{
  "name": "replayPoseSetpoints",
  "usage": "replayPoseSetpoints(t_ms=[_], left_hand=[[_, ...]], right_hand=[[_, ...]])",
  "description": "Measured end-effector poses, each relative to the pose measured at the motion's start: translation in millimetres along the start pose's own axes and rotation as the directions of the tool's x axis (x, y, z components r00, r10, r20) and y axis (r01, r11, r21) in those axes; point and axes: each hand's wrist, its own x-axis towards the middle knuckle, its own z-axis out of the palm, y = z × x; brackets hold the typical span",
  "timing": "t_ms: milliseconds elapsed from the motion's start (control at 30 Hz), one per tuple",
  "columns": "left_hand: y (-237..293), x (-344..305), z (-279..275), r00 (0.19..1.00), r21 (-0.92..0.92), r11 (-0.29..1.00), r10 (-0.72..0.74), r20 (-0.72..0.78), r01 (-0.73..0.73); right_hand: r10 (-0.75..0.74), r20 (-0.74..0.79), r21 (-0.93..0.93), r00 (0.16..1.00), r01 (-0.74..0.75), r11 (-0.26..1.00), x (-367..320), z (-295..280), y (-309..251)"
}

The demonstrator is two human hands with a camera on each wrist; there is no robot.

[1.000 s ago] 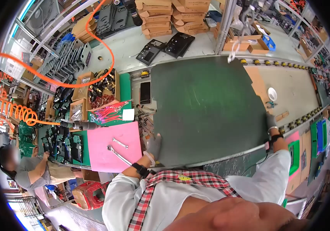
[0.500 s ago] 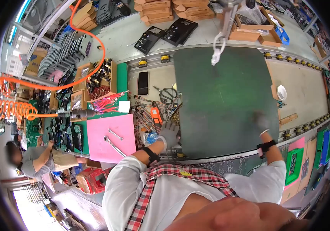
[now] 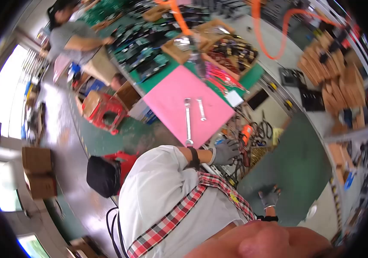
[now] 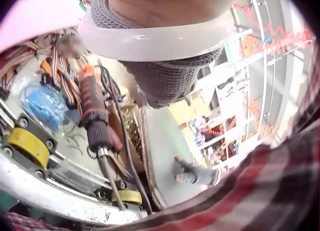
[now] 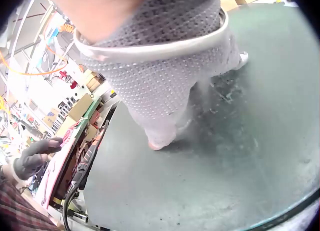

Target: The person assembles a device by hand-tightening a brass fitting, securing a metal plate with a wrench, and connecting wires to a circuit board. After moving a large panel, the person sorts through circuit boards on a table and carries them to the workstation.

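Note:
My gloved right hand (image 3: 270, 198) rests with its fingers spread on a large dark green board (image 3: 302, 150). In the right wrist view its fingertips (image 5: 157, 145) are down on the board's surface. My gloved left hand (image 3: 225, 152) hovers by the bench's near edge, fingers loosely extended with nothing in them. Beneath and beside it lie an orange-and-black handled tool with a cable (image 4: 94, 108), a bundle of coloured wires (image 4: 65, 73) and a blue item in clear plastic (image 4: 45, 103). Its fingers are mostly hidden in the left wrist view.
On a pink sheet (image 3: 166, 96) lie a long wrench (image 3: 188, 120) and a short wrench (image 3: 201, 109). A black phone (image 3: 258, 99) and scissors (image 3: 264, 130) sit beyond the tools. Yellow rollers (image 4: 29, 145) line the rail. Another person (image 3: 78, 43) works at the far left; a red stool (image 3: 102, 109) stands nearby.
The board has slid to the right, baring the tools and wires beside it. My head has turned left, and my right hand has shifted from the board's right edge onto its surface.

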Motion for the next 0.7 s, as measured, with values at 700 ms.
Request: replayPoseSetpoints(t_ms=[700], left_hand=[[-94.3, -571.9, -134.0, 0.361, -0.313, 0.403, -0.914, -0.185, 0.86]], right_hand=[[-0.966, 0.258, 0.451, 0.03, 0.88, 0.148, -179.3, -132.2, -638.7]])
